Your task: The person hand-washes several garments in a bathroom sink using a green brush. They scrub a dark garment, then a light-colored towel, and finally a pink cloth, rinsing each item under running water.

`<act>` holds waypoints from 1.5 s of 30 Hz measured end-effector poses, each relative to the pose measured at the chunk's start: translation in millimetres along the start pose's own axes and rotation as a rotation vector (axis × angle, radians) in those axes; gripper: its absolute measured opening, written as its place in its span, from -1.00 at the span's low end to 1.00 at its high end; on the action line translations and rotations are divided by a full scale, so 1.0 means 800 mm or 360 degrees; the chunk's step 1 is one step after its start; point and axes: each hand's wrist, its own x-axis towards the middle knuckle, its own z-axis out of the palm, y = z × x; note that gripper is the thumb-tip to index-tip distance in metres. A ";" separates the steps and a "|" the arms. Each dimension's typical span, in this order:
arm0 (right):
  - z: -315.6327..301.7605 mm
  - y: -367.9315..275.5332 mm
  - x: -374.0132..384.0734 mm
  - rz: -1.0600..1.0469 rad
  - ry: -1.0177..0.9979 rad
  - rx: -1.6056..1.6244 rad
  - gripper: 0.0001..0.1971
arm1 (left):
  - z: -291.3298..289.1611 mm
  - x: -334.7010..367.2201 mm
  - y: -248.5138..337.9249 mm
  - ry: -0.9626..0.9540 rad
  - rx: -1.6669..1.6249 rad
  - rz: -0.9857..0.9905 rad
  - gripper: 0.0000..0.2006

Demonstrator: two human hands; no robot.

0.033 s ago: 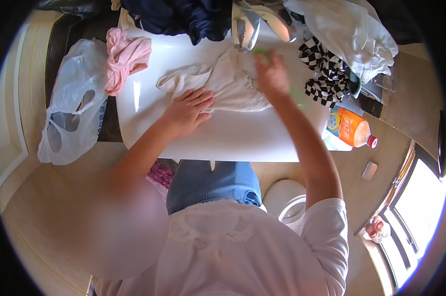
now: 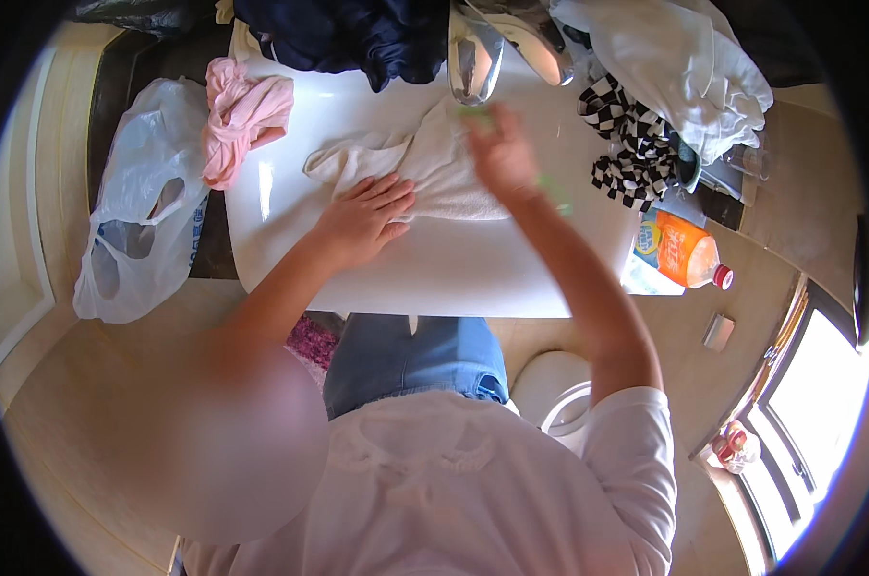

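Observation:
A white cloth (image 2: 436,171) lies rumpled in a white basin (image 2: 406,278). My left hand (image 2: 369,219) rests flat on the cloth's near left part, fingers stretched out. Over its right part, my right hand (image 2: 504,158) is curled and smeared by motion. Something green (image 2: 552,195) shows on both sides of that hand, gripped in it; its kind is too blurred to make out. The cloth's right end is partly hidden under my right hand and wrist. Just beyond this hand stands a shiny metal tap (image 2: 473,67).
Dark clothes (image 2: 358,38) lie at the basin's far edge. A pink cloth (image 2: 245,120) and white plastic bag (image 2: 146,192) are left. Rightward are a checkered cloth (image 2: 631,158), white garment (image 2: 679,77) and orange bottle (image 2: 689,252). A white toilet (image 2: 555,384) stands behind on the right.
My right hand has moved left across the cloth with the green thing in it. My left hand and the cloth beneath it have stayed in place.

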 end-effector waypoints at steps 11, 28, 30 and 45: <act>-0.004 0.040 -0.002 0.0359 -0.0154 -0.0273 -0.67 | 0.002 0.000 0.001 0.0030 -0.0069 -0.0018 -0.54; -0.025 -0.075 -0.061 0.0032 -0.0729 0.0264 -0.59 | 0.002 0.005 -0.003 0.0024 -0.0090 -0.0030 -0.58; 0.004 -0.007 -0.085 -0.0043 -0.0516 -0.0231 -0.60 | 0.003 0.006 -0.002 0.0071 -0.0088 0.0017 -0.59; -0.081 0.042 -0.069 0.0910 -0.0108 0.0633 -0.53 | -0.007 0.072 0.023 0.0910 -0.0163 -0.0415 -0.84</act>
